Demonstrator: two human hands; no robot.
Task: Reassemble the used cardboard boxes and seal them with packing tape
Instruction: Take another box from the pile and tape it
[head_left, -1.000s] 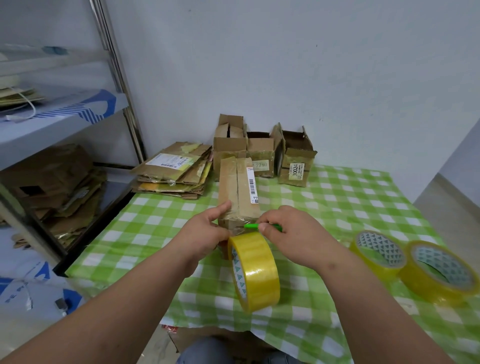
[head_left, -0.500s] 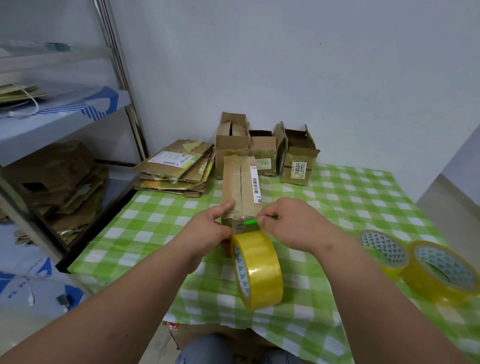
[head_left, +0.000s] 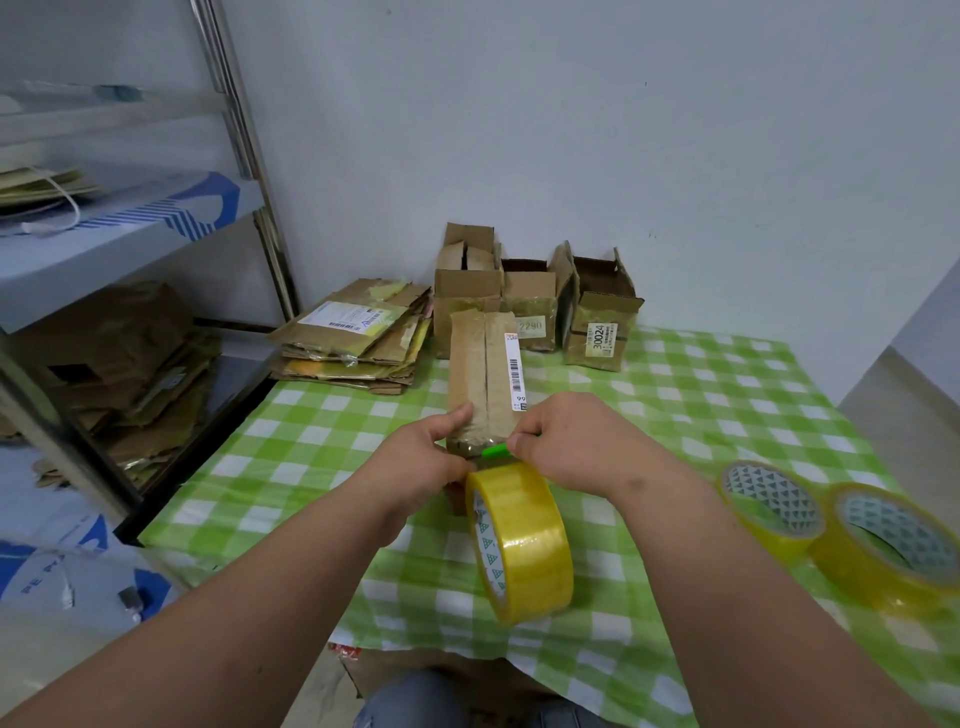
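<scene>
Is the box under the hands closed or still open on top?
Closed: the box's two top flaps meet along a centre seam, glossy tape covering its near end.

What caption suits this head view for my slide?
Left hand steadies a cardboard box while right hand cuts tape with a green cutter.

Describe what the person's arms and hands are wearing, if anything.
Nothing shows on either one: the left hand and right hand are bare, with no gloves, rings or watch visible. Both forearms are uncovered to the frame edge, so no sleeves appear.
</scene>
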